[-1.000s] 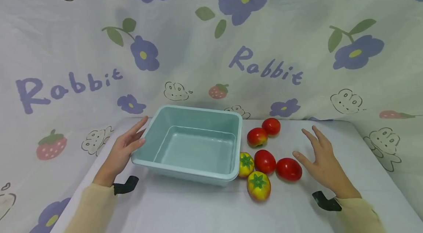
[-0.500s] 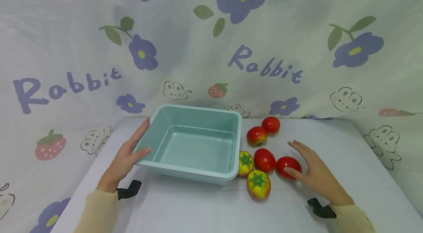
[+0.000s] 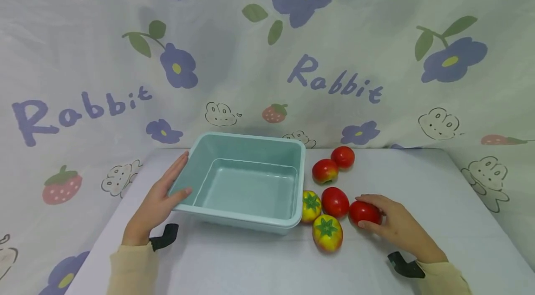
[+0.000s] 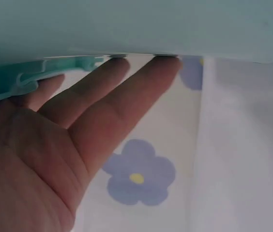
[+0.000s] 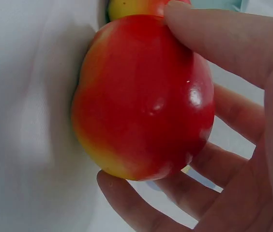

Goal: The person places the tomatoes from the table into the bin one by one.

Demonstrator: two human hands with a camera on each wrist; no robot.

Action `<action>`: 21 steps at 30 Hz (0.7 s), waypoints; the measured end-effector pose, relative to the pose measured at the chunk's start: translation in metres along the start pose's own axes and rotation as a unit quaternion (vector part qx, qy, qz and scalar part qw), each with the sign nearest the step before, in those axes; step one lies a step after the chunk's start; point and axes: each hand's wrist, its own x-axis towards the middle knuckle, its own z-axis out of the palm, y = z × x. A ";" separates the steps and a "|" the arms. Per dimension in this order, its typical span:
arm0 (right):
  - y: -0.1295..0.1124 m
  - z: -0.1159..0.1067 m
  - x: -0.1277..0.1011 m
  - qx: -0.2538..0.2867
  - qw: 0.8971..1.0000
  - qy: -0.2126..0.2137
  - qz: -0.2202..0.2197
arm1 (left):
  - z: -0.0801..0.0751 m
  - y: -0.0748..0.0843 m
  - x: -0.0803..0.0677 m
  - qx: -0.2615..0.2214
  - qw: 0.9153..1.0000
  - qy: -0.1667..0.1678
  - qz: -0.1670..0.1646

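Head view first: the pale teal rectangular plastic tub (image 3: 246, 183) sits empty on the white cloth-covered table (image 3: 251, 267), and all six tomatoes lie just right of it, so loading looks barely started. My left hand (image 3: 156, 202) steadies the tub's left rim, thumb hooked over the edge.

Left wrist view: straight fingers (image 4: 122, 101) lie flat under the rim.

Right wrist view: my right hand (image 5: 243, 159) curls around the glossy red tomato (image 5: 144, 96), the nearest-right one (not lifted yet, I'd say).
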 end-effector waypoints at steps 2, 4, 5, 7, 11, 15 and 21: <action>-0.002 -0.001 0.000 -0.001 1.000 0.003 0.004 | 0.000 0.001 -0.001 0.007 1.000 0.001 -0.001; -0.004 -0.003 -0.001 -0.006 1.000 0.011 0.008 | 0.001 0.003 -0.001 0.009 1.000 0.002 -0.004; -0.006 -0.005 -0.001 -0.009 1.000 0.016 0.011 | 0.001 0.003 0.000 0.009 1.000 0.004 -0.007; -0.008 -0.008 -0.002 -0.018 0.999 0.033 0.013 | 0.003 0.005 0.000 0.009 1.000 0.006 -0.012; -0.012 -0.013 -0.001 -0.031 0.997 0.076 0.002 | 0.005 0.006 0.000 0.014 0.999 0.014 -0.026; -0.017 -0.016 0.002 -0.028 0.993 0.115 -0.012 | 0.007 0.007 -0.003 0.019 0.999 0.027 -0.037; -0.035 -0.016 0.008 -0.016 0.985 0.169 -0.019 | 0.008 0.009 -0.005 0.013 0.998 0.031 -0.046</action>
